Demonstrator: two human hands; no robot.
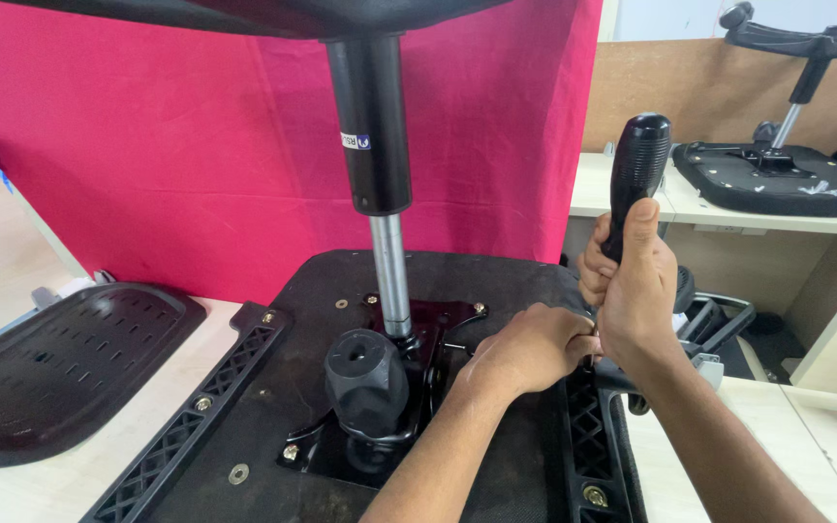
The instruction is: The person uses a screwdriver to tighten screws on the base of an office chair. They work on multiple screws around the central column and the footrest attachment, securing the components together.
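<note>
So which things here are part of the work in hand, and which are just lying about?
In use:
right hand gripping the black tool handle
left hand at the armrest bracket
upturned seat base
mechanism plate
gas cylinder

Lying about:
backrest shell
second upturned chair
pink cloth
</note>
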